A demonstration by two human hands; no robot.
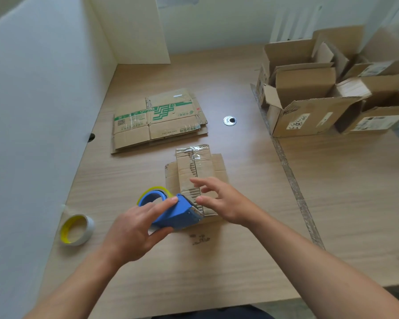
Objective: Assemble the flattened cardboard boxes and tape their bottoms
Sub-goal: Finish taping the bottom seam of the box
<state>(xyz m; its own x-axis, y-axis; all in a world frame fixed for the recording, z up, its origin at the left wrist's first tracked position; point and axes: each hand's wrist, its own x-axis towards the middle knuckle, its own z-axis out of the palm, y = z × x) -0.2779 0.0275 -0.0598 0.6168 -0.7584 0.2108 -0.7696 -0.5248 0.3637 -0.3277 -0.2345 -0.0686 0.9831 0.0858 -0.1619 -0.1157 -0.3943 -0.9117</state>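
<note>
Pale wood-grain desk (332, 180) fills the view, closed on the left by a white partition (32, 111).

1. Layout. A spare tape roll (90, 226) lies flat near the partition. Behind it and further right lies the flattened stack (159, 120). My left hand (134, 231) clamps the blue tape dispenser (177, 212) between thumb and fingers, with the cutter end touching the near end of the small box (194, 171). The box sits bottom-up at desk centre, with tape along its seam. My right hand (224, 201) is over the near end of the box with its fingers spread, gripping nothing. Whether it bears down, I cannot tell. Assembled boxes (309, 104) crowd the far right.

2. Hazards, as I judge them.
- The box is light. If the right hand does not pin it, a pull on the dispenser may drag it and skew the strip.
- The serrated cutter is just beside the right fingertips, so a sharp tearing motion risks a nick.
- Slack tape may wrinkle or fold on itself.

3. Clearance. The partition and spare roll limit leftward travel. The flattened stack lies near the box's far end. Open desk lies between the box and the assembled boxes. The near desk edge runs beneath both forearms.
</note>
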